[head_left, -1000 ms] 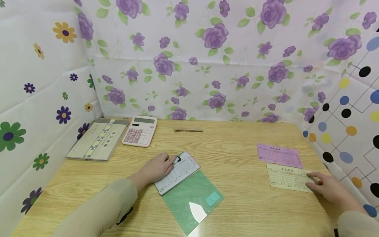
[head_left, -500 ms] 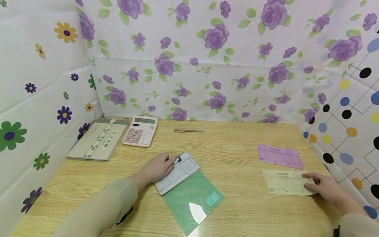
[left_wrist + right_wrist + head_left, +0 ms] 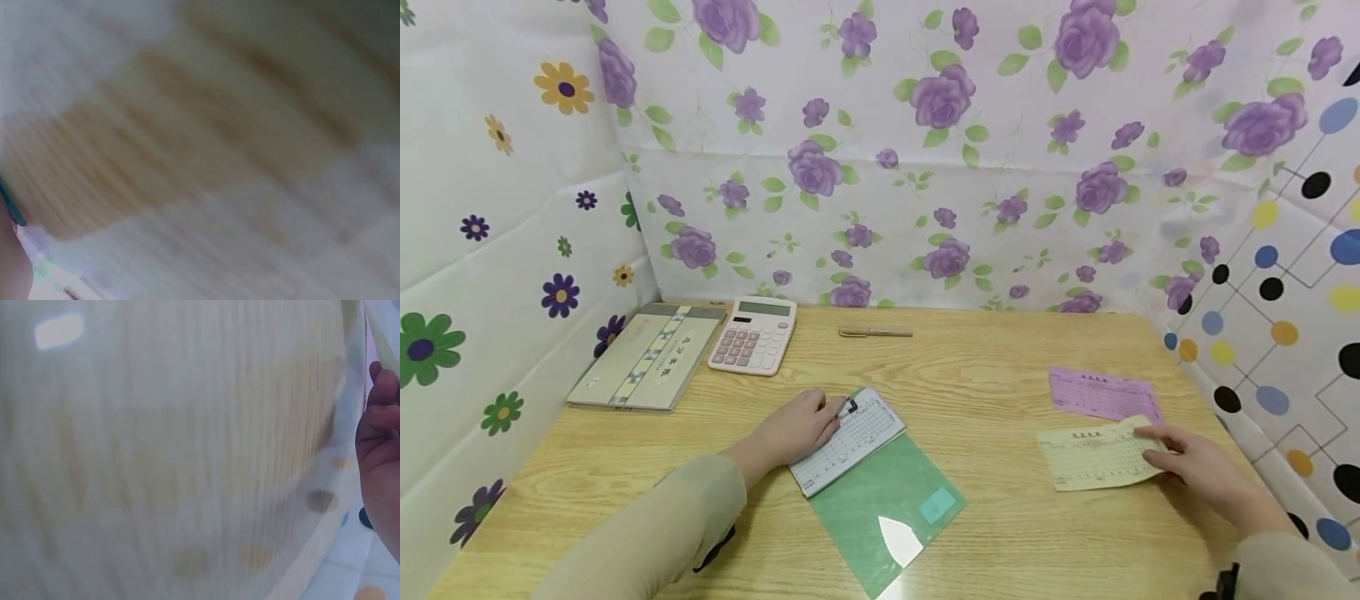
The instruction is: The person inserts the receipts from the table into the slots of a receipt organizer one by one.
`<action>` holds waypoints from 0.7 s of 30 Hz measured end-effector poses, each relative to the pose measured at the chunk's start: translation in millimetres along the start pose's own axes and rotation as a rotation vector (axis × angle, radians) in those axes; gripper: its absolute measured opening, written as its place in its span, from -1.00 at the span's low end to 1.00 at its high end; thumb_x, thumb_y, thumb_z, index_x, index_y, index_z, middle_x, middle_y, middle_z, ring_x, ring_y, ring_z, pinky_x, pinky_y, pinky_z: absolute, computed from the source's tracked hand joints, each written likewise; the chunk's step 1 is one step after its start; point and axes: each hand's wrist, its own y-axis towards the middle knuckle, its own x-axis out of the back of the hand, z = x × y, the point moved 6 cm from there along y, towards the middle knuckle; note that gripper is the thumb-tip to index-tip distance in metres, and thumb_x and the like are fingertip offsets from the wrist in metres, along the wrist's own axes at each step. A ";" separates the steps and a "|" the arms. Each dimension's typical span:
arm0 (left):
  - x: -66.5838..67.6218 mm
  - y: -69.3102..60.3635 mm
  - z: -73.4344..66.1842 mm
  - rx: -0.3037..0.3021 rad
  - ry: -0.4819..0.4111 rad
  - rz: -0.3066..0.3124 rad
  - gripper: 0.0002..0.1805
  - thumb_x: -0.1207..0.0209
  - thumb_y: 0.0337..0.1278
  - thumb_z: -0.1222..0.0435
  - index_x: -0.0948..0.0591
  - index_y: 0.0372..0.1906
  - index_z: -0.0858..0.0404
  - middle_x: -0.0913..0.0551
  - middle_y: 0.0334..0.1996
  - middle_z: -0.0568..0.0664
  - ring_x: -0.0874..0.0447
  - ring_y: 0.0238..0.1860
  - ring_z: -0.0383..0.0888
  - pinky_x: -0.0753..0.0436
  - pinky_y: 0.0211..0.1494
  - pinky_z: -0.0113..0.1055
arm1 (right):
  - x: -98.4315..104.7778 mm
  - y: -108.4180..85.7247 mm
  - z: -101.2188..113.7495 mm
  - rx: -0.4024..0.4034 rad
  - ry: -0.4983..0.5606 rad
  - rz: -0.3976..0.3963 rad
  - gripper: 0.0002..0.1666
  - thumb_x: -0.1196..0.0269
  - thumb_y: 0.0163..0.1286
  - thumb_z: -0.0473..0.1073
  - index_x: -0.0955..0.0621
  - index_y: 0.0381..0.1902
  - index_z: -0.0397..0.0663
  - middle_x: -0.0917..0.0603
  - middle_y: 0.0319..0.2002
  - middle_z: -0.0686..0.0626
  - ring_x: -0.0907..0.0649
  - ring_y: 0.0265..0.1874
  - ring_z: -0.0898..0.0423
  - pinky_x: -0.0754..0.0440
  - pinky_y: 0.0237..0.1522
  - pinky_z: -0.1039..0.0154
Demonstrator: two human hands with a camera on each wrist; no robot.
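Observation:
In the head view my right hand (image 3: pixel 1202 475) pinches the right edge of a yellow printed form (image 3: pixel 1097 456). That edge is raised and bent, and the sheet's upper right part overlaps a pink form (image 3: pixel 1101 393). The right wrist view shows the same hand with a sliver of the yellow sheet above its fingertips. My left hand (image 3: pixel 797 427) rests on a white stack of printed forms (image 3: pixel 857 437) with a black clip (image 3: pixel 852 407). Beneath the stack lies a green folder (image 3: pixel 887 508). At the left wrist view's edge only a bit of that hand shows.
A pink calculator (image 3: pixel 752 335) lies at the back left beside a flat cream-coloured packet (image 3: pixel 647 354) with a patterned band. Toward the back of the wooden table (image 3: pixel 992 533) is a tan pen (image 3: pixel 876 332). Patterned cloth walls stand on the left, back and right.
My right hand has moved the yellow form left, shifting it toward me and then slightly back up, so it now overlaps the pink form. My left hand stays on the stack.

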 end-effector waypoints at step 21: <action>9.4 2.4 1.0 0.030 -0.136 0.051 -0.48 -0.05 0.32 0.13 -0.39 0.31 0.24 -0.34 -0.33 -0.05 -0.27 -0.41 -0.23 -0.39 -0.35 -0.36 | -45.4 36.3 104.7 0.190 0.431 0.080 -0.33 -0.18 0.35 0.02 -0.33 0.33 -0.15 -0.16 0.34 -0.30 -0.43 0.10 -0.03 -0.57 -0.06 0.13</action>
